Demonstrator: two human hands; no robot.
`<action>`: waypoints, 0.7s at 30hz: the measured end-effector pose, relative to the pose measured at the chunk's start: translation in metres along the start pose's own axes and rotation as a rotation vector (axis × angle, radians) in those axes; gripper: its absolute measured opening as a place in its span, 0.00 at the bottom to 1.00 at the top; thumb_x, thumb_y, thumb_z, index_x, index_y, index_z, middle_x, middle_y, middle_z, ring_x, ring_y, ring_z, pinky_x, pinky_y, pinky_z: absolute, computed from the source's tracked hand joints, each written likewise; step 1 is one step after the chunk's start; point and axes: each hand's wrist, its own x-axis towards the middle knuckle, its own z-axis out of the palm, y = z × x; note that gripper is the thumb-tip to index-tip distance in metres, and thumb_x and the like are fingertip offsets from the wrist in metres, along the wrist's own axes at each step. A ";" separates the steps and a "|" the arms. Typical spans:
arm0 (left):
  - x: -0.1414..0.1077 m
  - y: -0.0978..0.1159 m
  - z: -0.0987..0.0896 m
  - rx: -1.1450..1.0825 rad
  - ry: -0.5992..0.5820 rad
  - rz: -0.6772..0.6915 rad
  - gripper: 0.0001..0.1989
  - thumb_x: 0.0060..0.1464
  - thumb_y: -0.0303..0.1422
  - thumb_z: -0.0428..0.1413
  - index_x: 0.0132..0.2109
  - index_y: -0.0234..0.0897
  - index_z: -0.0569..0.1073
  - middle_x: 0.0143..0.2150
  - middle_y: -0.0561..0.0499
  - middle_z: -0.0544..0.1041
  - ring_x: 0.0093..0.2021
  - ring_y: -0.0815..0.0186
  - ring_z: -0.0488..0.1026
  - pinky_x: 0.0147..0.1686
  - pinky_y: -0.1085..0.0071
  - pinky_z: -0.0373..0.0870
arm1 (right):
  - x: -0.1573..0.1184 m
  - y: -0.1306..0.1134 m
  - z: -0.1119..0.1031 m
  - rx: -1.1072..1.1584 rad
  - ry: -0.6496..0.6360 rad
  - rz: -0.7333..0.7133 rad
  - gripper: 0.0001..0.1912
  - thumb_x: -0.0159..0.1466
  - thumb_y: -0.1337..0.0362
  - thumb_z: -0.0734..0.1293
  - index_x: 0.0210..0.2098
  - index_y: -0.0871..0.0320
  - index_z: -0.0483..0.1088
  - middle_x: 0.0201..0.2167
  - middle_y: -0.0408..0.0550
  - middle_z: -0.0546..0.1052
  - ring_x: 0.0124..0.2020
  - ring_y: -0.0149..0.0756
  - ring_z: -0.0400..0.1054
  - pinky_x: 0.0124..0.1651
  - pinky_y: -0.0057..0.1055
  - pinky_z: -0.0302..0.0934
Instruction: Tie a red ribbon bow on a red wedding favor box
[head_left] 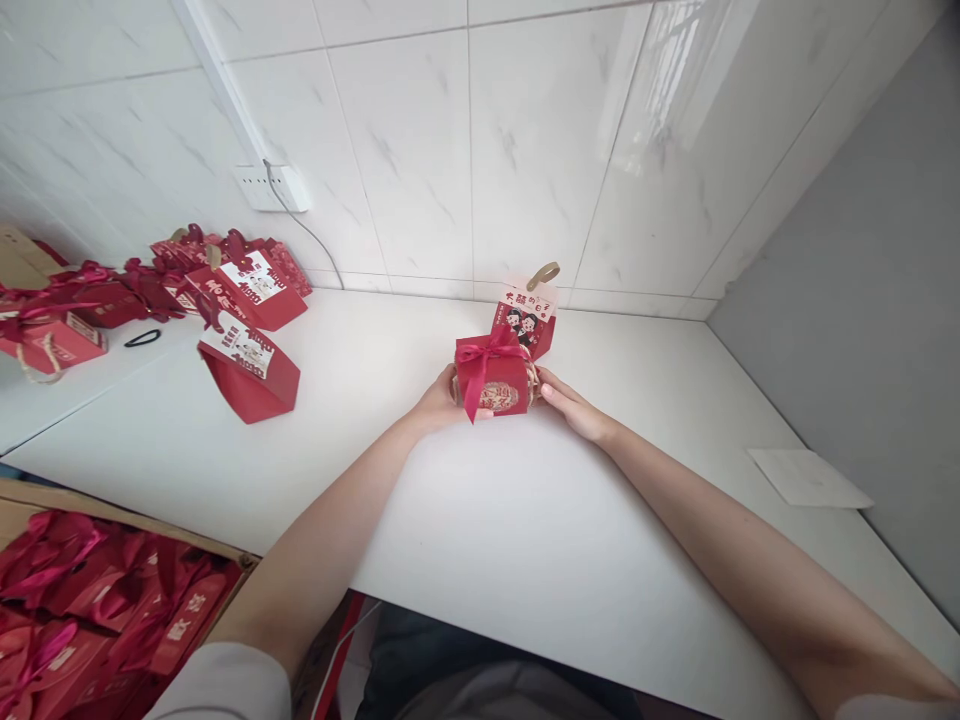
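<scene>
Between my hands is a small red gift box (510,386) with a magenta ribbon bow on top, a round gold print on its front and a cord at its right side. My left hand (439,402) grips its left side, the fingers partly hidden behind it. At the right side, my right hand (568,402) closes on the box near the cord. Just behind stands another red gift box (546,342) with a cartoon couple on its card and a tan loop on top; the held box covers its lower part.
Two red gift boxes, one nearer (274,385) and one behind (277,305), stand left on the white table (525,520). More red boxes (56,340) and a black band (142,338) lie farther left. A carton (135,520) of ribboned boxes is lower left; white paper (810,478) lies right.
</scene>
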 end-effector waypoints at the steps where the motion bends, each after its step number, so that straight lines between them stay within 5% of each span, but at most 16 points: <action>1: 0.001 -0.001 -0.002 0.006 0.012 0.002 0.44 0.33 0.37 0.71 0.58 0.36 0.64 0.59 0.38 0.70 0.59 0.49 0.67 0.58 0.52 0.62 | 0.000 -0.001 0.001 0.006 -0.016 -0.022 0.30 0.67 0.46 0.59 0.64 0.51 0.54 0.65 0.50 0.59 0.64 0.47 0.55 0.61 0.44 0.56; 10: 0.000 -0.007 -0.009 0.201 0.111 -0.008 0.32 0.55 0.54 0.52 0.58 0.35 0.67 0.56 0.41 0.74 0.57 0.51 0.69 0.58 0.56 0.63 | 0.004 -0.004 0.019 0.009 0.012 0.012 0.33 0.63 0.51 0.68 0.61 0.54 0.56 0.48 0.52 0.73 0.44 0.44 0.70 0.45 0.40 0.67; 15: -0.006 -0.002 -0.009 0.366 0.110 0.069 0.31 0.60 0.54 0.41 0.59 0.38 0.67 0.58 0.45 0.72 0.57 0.54 0.69 0.59 0.60 0.61 | 0.006 -0.005 0.027 0.029 0.088 -0.014 0.32 0.62 0.51 0.68 0.61 0.54 0.57 0.53 0.51 0.71 0.53 0.46 0.67 0.56 0.44 0.63; 21: -0.007 -0.003 -0.016 0.435 0.029 0.064 0.32 0.58 0.54 0.46 0.61 0.39 0.65 0.56 0.46 0.74 0.56 0.52 0.70 0.56 0.59 0.64 | 0.007 -0.006 0.029 0.103 0.154 -0.074 0.31 0.61 0.50 0.69 0.60 0.51 0.60 0.62 0.49 0.65 0.61 0.47 0.60 0.62 0.43 0.57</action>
